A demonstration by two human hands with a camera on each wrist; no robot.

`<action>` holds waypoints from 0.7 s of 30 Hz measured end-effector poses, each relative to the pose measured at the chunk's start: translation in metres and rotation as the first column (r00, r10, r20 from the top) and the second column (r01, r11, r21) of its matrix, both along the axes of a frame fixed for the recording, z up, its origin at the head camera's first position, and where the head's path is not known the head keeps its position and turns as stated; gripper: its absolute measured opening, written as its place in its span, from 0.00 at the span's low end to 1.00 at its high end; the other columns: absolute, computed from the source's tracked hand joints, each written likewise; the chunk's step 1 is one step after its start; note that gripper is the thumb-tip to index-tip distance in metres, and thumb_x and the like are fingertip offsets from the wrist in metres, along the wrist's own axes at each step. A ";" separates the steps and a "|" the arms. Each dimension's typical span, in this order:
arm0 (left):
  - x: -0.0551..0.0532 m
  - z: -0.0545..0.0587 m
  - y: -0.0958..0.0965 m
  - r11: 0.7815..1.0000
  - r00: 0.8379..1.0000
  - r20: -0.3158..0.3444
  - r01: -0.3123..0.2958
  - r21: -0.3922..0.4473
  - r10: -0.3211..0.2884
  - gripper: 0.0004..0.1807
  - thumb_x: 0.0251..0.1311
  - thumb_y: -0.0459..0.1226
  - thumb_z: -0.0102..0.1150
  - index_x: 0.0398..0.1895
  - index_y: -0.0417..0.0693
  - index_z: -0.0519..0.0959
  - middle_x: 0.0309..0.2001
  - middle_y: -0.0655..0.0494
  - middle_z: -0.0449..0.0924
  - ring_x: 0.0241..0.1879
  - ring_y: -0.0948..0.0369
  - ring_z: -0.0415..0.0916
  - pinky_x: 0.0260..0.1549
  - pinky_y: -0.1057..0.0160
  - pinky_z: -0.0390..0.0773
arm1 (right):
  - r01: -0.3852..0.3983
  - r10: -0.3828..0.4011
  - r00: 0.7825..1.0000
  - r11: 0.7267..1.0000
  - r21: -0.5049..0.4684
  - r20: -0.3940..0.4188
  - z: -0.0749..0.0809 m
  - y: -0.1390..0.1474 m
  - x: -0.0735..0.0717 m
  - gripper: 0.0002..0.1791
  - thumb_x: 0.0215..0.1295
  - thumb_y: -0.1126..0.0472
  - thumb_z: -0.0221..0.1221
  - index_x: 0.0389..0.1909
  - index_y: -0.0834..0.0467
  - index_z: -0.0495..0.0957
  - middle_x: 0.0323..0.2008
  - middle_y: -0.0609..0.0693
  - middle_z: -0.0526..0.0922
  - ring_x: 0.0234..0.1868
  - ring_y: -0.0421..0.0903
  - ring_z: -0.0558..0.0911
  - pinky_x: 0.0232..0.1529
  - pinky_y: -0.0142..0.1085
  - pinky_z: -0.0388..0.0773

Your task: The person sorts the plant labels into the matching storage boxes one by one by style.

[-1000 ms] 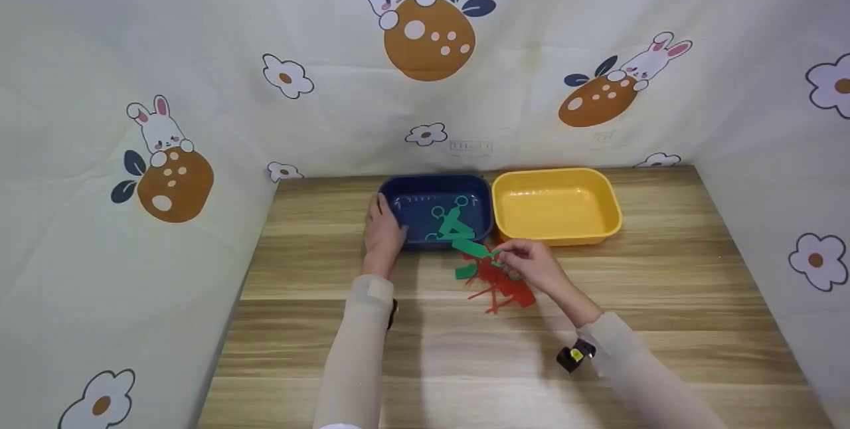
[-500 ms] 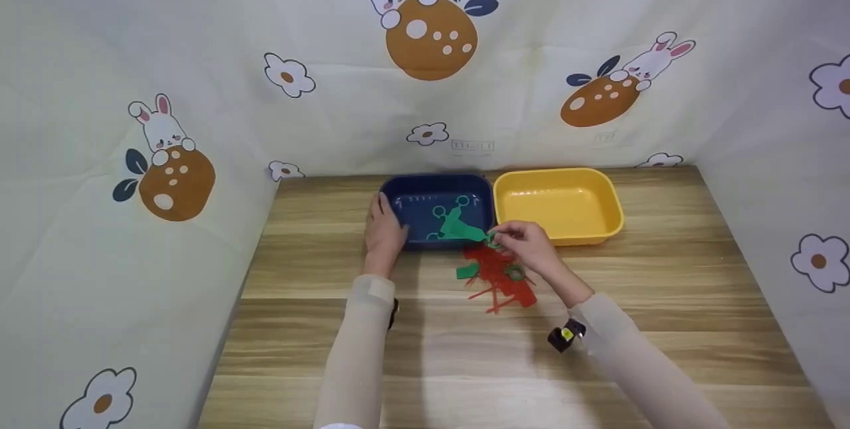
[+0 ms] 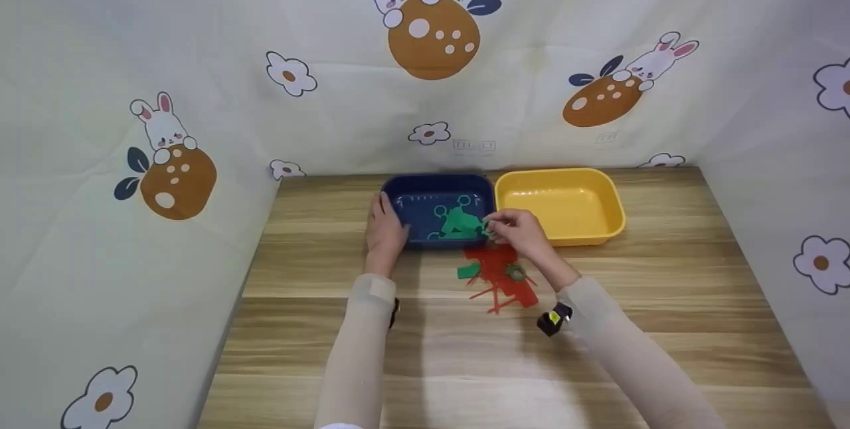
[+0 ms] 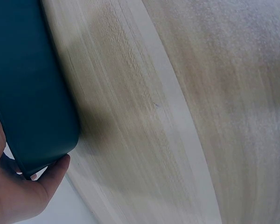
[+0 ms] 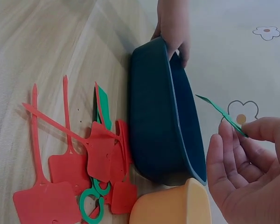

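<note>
My left hand (image 3: 385, 233) grips the left wall of the navy blue plastic bin (image 3: 413, 211), fingers outside and thumb at the rim. Over that bin's right front corner, my right hand (image 3: 523, 235) pinches a thin green plastic tag (image 5: 220, 112) between thumb and fingertips. Several green tags (image 3: 458, 222) with ring ends lie inside the blue bin. In front of it is a loose pile of red plastic tags (image 5: 47, 201) with pointed stems. Mixed into the pile is green plastic, with a ring end (image 5: 91, 205) and a flat piece (image 3: 468, 272) showing.
A yellow plastic bin (image 3: 558, 210) stands right beside the blue one. Both rest near the back of the wood-grain table (image 3: 319, 362). Behind and at the sides hangs a pale cloth (image 3: 505, 103) printed with rabbits and flowers.
My right hand has moved up and left from the pile, carrying the green tag over the blue bin. My left hand stays on the bin's side.
</note>
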State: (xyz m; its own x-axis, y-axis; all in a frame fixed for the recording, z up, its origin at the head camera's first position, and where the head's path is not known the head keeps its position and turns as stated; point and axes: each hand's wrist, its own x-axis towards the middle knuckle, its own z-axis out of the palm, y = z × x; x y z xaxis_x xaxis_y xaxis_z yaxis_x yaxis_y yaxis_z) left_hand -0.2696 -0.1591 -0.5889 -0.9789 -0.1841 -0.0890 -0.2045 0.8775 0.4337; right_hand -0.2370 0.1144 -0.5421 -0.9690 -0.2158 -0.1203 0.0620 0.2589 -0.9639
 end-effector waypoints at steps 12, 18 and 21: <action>-0.001 0.000 0.002 1.000 1.000 -0.009 -0.004 0.026 0.004 0.48 0.66 0.41 0.62 0.79 0.37 0.44 0.79 0.38 0.43 0.76 0.41 0.52 0.72 0.49 0.62 | -0.013 0.010 0.998 0.999 0.046 0.055 0.006 -0.010 -0.007 0.14 0.71 0.69 0.55 0.49 0.75 0.80 0.41 0.69 0.85 0.34 0.49 0.87 0.32 0.29 0.84; -0.001 0.000 0.001 1.000 1.000 -0.003 -0.006 0.021 0.006 0.48 0.66 0.41 0.62 0.79 0.38 0.44 0.79 0.38 0.43 0.77 0.42 0.51 0.73 0.49 0.61 | -0.001 -0.004 0.999 0.996 0.090 0.053 -0.009 -0.012 -0.014 0.13 0.71 0.66 0.56 0.48 0.70 0.82 0.39 0.61 0.87 0.30 0.38 0.84 0.41 0.42 0.87; -0.001 0.000 0.001 1.000 1.000 -0.002 -0.006 0.022 0.006 0.48 0.66 0.41 0.63 0.79 0.38 0.44 0.80 0.39 0.42 0.77 0.42 0.51 0.73 0.49 0.61 | -0.009 0.004 0.999 0.995 0.097 0.054 -0.009 -0.013 -0.015 0.13 0.71 0.66 0.55 0.49 0.70 0.82 0.40 0.61 0.87 0.30 0.38 0.84 0.46 0.49 0.85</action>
State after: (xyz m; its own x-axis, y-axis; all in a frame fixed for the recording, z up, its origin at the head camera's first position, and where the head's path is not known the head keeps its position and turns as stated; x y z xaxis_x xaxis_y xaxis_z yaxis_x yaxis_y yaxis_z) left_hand -0.2709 -0.1581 -0.5890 -0.9778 -0.1883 -0.0914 -0.2093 0.8664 0.4533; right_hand -0.2517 0.1011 -0.5512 -0.9592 -0.2071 -0.1927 0.1109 0.3513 -0.9297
